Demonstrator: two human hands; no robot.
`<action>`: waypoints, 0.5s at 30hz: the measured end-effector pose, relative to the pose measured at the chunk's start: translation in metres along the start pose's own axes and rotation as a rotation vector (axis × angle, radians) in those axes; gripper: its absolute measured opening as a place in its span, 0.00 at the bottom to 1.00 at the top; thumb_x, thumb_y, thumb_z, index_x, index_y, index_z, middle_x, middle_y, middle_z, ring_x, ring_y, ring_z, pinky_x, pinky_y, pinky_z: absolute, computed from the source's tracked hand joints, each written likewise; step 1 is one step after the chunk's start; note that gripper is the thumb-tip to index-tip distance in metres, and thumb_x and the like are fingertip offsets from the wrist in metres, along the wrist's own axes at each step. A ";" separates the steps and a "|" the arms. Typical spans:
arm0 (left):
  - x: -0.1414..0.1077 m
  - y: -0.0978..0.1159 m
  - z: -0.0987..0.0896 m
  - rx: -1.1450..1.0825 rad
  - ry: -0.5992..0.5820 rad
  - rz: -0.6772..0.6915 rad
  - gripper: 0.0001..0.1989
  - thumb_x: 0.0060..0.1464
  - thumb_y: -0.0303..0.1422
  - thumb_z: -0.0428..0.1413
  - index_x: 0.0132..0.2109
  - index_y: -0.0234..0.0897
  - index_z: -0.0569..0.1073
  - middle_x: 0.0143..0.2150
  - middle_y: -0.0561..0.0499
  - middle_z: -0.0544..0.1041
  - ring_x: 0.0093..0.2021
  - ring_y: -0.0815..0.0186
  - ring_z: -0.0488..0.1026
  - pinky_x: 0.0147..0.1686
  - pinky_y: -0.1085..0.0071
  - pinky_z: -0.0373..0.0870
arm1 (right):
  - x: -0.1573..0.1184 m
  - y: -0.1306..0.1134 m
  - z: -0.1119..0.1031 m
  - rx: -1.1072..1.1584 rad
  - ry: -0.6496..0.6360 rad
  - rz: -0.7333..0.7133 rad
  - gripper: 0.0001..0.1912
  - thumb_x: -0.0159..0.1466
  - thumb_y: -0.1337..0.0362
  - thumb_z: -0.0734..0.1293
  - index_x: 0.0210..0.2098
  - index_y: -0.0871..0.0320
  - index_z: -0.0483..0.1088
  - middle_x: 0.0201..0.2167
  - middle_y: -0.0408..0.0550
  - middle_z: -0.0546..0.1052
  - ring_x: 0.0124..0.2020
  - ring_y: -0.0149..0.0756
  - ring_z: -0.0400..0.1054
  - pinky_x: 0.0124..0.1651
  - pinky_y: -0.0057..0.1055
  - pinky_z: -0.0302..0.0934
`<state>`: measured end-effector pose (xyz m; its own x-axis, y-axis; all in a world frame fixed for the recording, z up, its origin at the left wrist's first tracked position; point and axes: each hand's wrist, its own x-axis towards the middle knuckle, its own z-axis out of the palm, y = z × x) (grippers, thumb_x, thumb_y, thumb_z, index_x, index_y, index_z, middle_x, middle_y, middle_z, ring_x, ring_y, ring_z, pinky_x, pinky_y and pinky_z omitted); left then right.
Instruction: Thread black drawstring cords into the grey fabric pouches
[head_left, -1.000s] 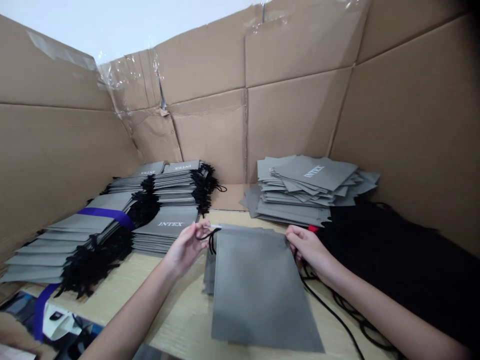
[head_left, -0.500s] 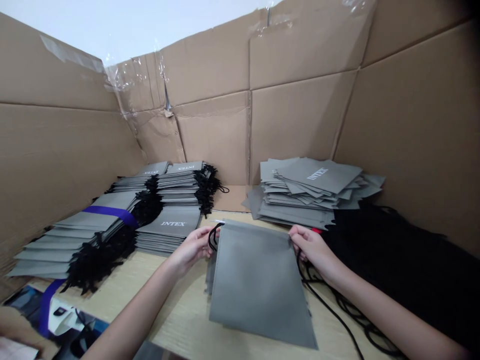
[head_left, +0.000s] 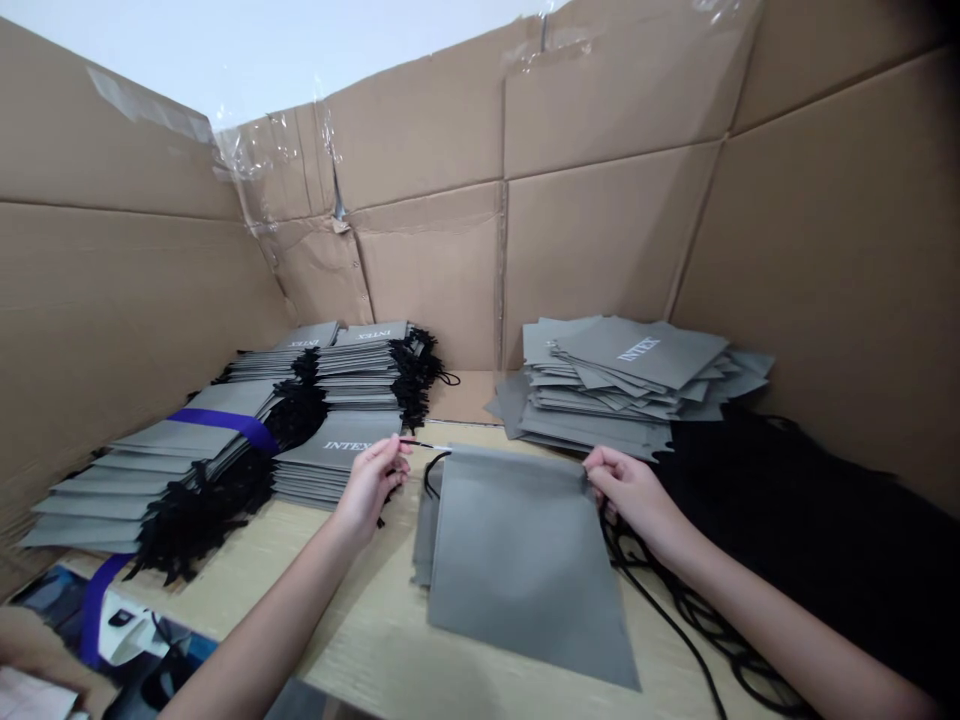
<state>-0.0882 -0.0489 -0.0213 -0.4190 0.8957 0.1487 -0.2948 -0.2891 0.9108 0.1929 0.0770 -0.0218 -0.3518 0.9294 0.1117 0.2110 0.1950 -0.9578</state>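
A grey fabric pouch (head_left: 525,570) hangs just over the table, its plain side toward me. My right hand (head_left: 626,492) pinches its upper right corner. Left of the pouch, my left hand (head_left: 375,485) is closed on a black cord (head_left: 416,442), stretched from its fingertips toward the pouch's upper left corner. A thin pale piece shows at that corner, too small to make out. A second cord loop (head_left: 429,475) droops there. Below my right hand, more black cord (head_left: 667,605) trails down the table. Part of another grey piece (head_left: 424,540) shows behind the pouch.
Corded pouch stacks (head_left: 360,370) stand at the left, one bundle crossed by a purple band (head_left: 225,425). Loose grey pouches (head_left: 637,370) are piled at the back right, beside a black cord heap (head_left: 810,540). Cardboard walls (head_left: 420,250) enclose the table (head_left: 360,620).
My left hand has moved left from the pouch's corner, drawing the black cord out straight. My right hand stays at the upper right corner.
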 end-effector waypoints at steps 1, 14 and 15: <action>0.001 0.003 -0.001 -0.060 0.024 0.031 0.11 0.47 0.37 0.59 0.31 0.32 0.73 0.29 0.52 0.71 0.26 0.74 0.67 0.26 0.78 0.65 | 0.001 0.002 -0.001 -0.015 0.001 -0.021 0.05 0.48 0.62 0.59 0.22 0.56 0.57 0.12 0.33 0.58 0.12 0.23 0.49 0.15 0.21 0.43; -0.003 0.019 0.001 -0.386 -0.074 0.019 0.12 0.48 0.29 0.58 0.26 0.37 0.60 0.17 0.63 0.56 0.15 0.79 0.56 0.25 0.78 0.65 | -0.004 -0.005 0.004 -0.034 -0.002 -0.054 0.04 0.46 0.62 0.58 0.21 0.56 0.56 0.12 0.34 0.57 0.14 0.24 0.52 0.16 0.21 0.44; -0.003 0.017 0.002 -0.333 -0.098 0.031 0.13 0.48 0.30 0.59 0.26 0.37 0.60 0.17 0.63 0.56 0.15 0.79 0.54 0.23 0.79 0.63 | -0.005 -0.006 0.004 -0.028 -0.004 -0.049 0.04 0.46 0.62 0.58 0.21 0.56 0.56 0.11 0.34 0.57 0.13 0.24 0.51 0.15 0.21 0.44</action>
<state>-0.0900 -0.0562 -0.0054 -0.3525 0.9084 0.2249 -0.5542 -0.3963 0.7320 0.1897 0.0703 -0.0175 -0.3656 0.9174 0.1572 0.2185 0.2488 -0.9436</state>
